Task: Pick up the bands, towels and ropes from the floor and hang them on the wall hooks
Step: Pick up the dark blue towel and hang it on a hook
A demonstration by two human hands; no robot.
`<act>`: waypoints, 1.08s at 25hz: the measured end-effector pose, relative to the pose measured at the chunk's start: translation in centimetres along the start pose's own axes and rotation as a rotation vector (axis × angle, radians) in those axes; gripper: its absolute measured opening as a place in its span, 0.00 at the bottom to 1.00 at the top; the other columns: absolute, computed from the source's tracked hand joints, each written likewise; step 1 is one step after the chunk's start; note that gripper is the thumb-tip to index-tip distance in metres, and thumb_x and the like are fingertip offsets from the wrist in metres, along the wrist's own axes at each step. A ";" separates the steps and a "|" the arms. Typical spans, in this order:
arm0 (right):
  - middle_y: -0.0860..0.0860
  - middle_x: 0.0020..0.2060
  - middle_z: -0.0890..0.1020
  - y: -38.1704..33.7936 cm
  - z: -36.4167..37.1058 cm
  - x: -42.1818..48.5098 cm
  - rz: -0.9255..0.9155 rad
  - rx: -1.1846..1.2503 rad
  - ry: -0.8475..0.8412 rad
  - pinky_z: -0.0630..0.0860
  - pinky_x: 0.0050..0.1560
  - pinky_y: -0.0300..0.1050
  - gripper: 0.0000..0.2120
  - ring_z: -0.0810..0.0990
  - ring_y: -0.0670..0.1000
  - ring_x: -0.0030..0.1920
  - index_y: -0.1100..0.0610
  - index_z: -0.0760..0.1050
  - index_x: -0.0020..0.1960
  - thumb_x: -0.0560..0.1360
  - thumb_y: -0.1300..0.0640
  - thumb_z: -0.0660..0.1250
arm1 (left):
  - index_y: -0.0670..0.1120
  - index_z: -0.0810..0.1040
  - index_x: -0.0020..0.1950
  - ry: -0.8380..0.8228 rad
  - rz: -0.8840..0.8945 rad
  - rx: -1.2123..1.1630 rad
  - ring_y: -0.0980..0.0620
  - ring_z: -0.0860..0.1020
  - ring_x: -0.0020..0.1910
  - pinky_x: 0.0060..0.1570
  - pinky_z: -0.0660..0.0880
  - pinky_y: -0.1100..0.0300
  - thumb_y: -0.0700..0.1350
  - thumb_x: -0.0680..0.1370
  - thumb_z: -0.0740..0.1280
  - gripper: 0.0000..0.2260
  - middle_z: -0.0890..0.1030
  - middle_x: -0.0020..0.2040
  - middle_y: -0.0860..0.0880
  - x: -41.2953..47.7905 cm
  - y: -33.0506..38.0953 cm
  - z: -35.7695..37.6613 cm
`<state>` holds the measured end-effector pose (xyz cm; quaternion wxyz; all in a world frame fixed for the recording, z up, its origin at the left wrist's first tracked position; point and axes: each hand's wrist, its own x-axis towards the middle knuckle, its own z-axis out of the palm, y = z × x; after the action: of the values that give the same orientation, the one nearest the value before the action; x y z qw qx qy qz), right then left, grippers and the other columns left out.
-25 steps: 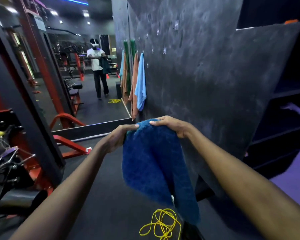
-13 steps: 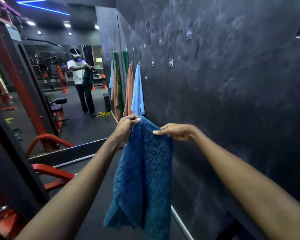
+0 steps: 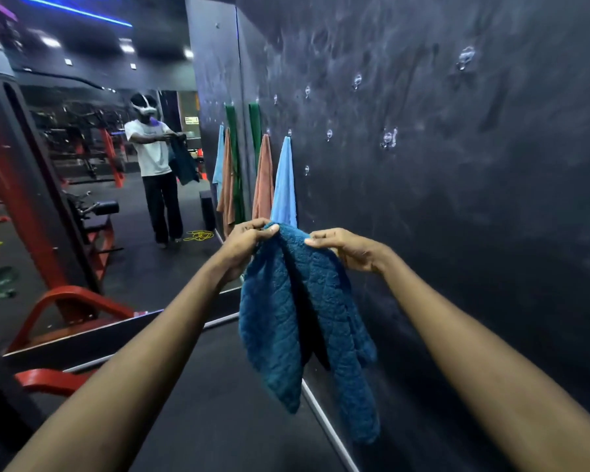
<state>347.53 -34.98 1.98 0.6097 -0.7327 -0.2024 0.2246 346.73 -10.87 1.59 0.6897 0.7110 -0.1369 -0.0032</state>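
towel point(image 3: 297, 311): fluffy quilted cloth | wall point(image 3: 457, 233): matt, scuffed | hooks point(image 3: 389, 137): clear plastic

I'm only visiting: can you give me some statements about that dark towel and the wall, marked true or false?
1. Both the left hand and the right hand grip the dark blue towel. True.
2. The dark blue towel hangs on a hook. False: it is held in the air beside the wall.
3. A light blue towel hangs on the wall. True.
4. Every wall hook is taken. False: several, like this hook, are bare.
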 end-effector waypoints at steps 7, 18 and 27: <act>0.57 0.51 0.85 0.7 -6.2 14.6 0.073 -0.096 0.196 0.79 0.53 0.43 0.12 0.83 0.52 0.51 0.61 0.80 0.54 0.77 0.53 0.70 | 0.39 0.81 0.45 -0.008 0.066 0.032 0.50 0.76 0.43 0.49 0.70 0.57 0.41 0.77 0.69 0.05 0.79 0.42 0.45 16.9 -5.1 -7.6; 0.48 0.34 0.76 -0.5 -17.9 32.9 0.144 -0.456 0.512 0.68 0.32 0.35 0.01 0.73 0.42 0.31 0.55 0.78 0.46 0.77 0.59 0.69 | 0.45 0.78 0.38 -0.043 0.018 0.057 0.50 0.74 0.37 0.39 0.70 0.61 0.36 0.79 0.63 0.11 0.77 0.36 0.45 42.9 -9.4 -11.5; 0.57 0.41 0.80 -3.9 -24.7 41.8 -0.094 0.047 0.628 0.74 0.42 0.46 0.07 0.78 0.54 0.42 0.58 0.77 0.45 0.72 0.59 0.61 | 0.46 0.80 0.41 -0.122 0.170 -0.011 0.53 0.76 0.37 0.43 0.73 0.60 0.37 0.79 0.66 0.08 0.79 0.38 0.47 57.3 -7.6 -12.6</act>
<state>395.78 -30.27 6.22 0.6690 -0.7416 -0.0326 -0.0366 405.76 -9.88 5.31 0.6818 0.6914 -0.2387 0.0113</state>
